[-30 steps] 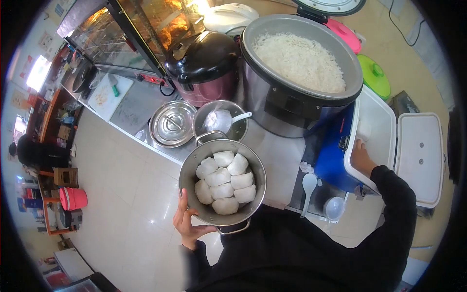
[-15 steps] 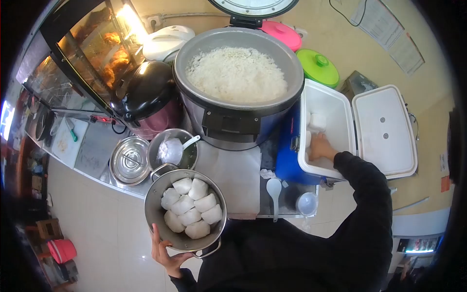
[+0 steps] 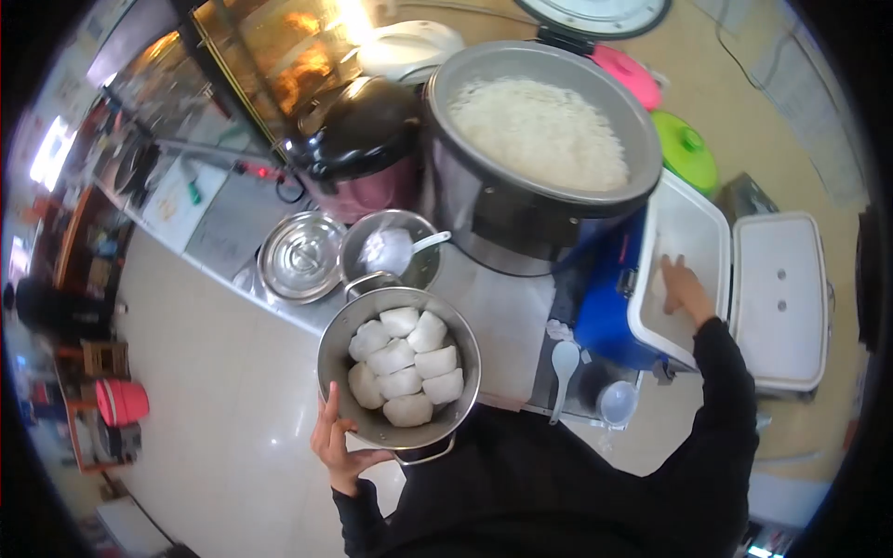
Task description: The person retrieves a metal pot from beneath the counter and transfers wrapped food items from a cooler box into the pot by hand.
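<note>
My left hand grips the lower left side of a metal pot, thumb under its near handle and fingers up against the wall. Inside the pot lie several white wrapped rice packets, pressed close together. My right hand reaches down into a blue cooler box with a white inside. Its fingers are stretched out, beside or touching a pale packet that is blurred and partly hidden. The cooler's lid hangs open to the right.
A large rice cooker full of rice stands behind. Left of it are a dark-lidded cooker, a bowl with a white ladle and a metal lid. A white rice paddle and small cup sit by the counter edge.
The view has turned, so the counter and pot appear shifted right. My right hand remains inside the cooler, its fingers now more stretched out. My left hand keeps its hold on the pot.
</note>
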Motion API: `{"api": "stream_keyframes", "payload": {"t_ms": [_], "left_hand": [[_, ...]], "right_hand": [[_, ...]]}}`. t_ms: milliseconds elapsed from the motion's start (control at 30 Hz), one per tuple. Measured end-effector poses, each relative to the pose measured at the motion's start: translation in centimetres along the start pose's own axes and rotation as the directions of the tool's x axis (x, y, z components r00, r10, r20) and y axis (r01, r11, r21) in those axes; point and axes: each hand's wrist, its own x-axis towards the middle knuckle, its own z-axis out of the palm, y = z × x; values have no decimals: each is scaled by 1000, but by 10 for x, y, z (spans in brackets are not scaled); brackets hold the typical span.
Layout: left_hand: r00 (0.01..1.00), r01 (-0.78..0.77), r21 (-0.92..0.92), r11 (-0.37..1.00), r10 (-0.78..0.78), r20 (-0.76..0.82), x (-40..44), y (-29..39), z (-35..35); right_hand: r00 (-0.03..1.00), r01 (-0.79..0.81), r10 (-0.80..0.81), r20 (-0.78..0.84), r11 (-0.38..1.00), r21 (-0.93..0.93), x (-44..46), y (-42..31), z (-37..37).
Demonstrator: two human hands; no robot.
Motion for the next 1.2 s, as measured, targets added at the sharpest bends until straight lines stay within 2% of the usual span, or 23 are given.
{"api": "stream_keyframes", "payload": {"t_ms": [67,167,200,233,333,500,600,667,733,800,867,933,1000,1067,1133,1200], "left_hand": [[1000,9,-9,1000,-9,-8,1,0,2],[1000,4,-18,1000,-5,-11,3,-1,1],[1000,-2,-21,1000,1,-10,2,-1,1],[998,67,-45,997,-67,11,-2,0,1],[1000,-1,-14,1000,0,-21,2,-1,2],[998,-14,-32,999,13,-54,5,1,2],[998,-24,-46,999,21,-62,4,0,2],[999,7,-61,998,-10,-51,0,-1,3],[998,66,-78,995,-66,-6,-6,-2,3],[999,8,-66,998,-11,-38,-2,-3,4],[998,10,-73,997,-15,-56,-4,-3,5],[995,77,-96,992,-83,-61,-11,-2,7],[996,51,-111,993,-58,-65,-12,-4,7],[992,53,-176,983,-72,-100,-13,-6,10],[980,73,-292,954,-123,-155,-15,-5,16],[975,69,-367,928,-141,-173,-15,-5,19]], "right_hand": [[996,85,-91,16,965,247,-24,-1,-26],[886,445,-457,-73,800,403,-26,-18,-23],[875,481,-474,-100,825,296,-7,-15,8],[862,507,-492,-127,842,182,31,-4,61],[834,550,-552,-20,825,133,28,-20,49],[830,513,-556,-50,723,463,30,-22,47],[856,514,-458,-241,807,291,24,-25,49],[806,547,-459,-373,819,175,47,-9,88],[831,522,-432,-350,824,221,55,-8,96],[910,414,-384,-155,814,408,44,-15,71],[901,418,-427,-74,811,410,36,-23,47],[881,446,-463,-94,749,490,25,-21,24],[854,492,-472,-216,602,629,5,-16,1],[984,169,-113,-139,844,510,-11,18,-7],[948,297,-151,-279,734,610,-61,30,-46],[939,342,-196,-283,426,838,-138,4,-98]]}}
